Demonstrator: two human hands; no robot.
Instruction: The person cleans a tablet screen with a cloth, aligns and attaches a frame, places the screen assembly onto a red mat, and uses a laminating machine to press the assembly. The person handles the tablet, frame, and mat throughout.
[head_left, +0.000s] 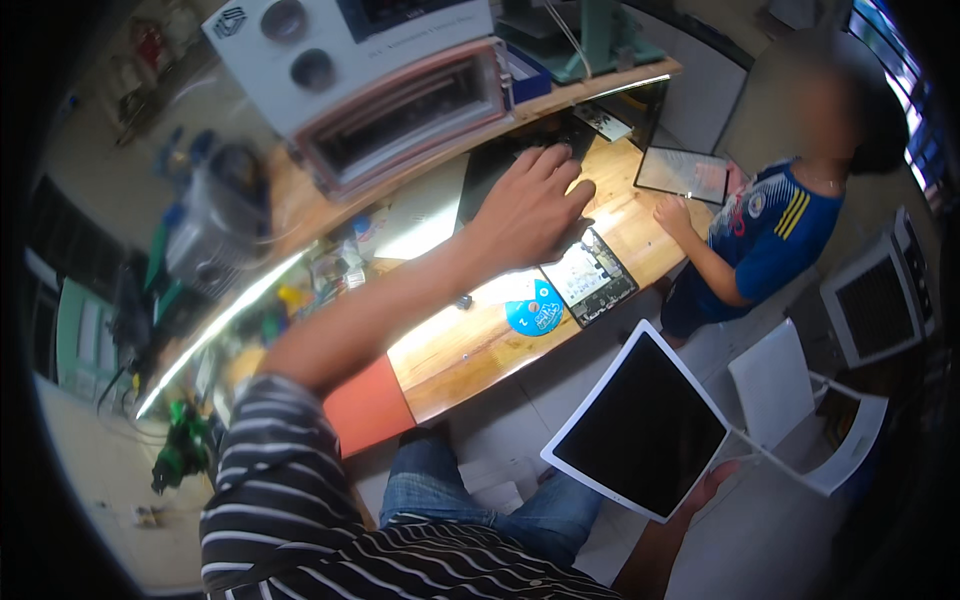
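Left hand (530, 205) hides a dark panel (500, 165); right hand (712, 482) grips tablet (640, 425).

The person's left arm stretches far forward in a striped sleeve, forearm bare. The left hand (530, 210) lies palm down, fingers spread and flat. The right hand (708, 487) sits low by the lap, its fingers curled in a grip, forearm rising from the lower edge.

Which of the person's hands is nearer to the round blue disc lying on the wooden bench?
Left. The left hand rests flat on the wooden bench just above the round blue disc; the right hand holds a white-framed tablet off the bench, lower right.
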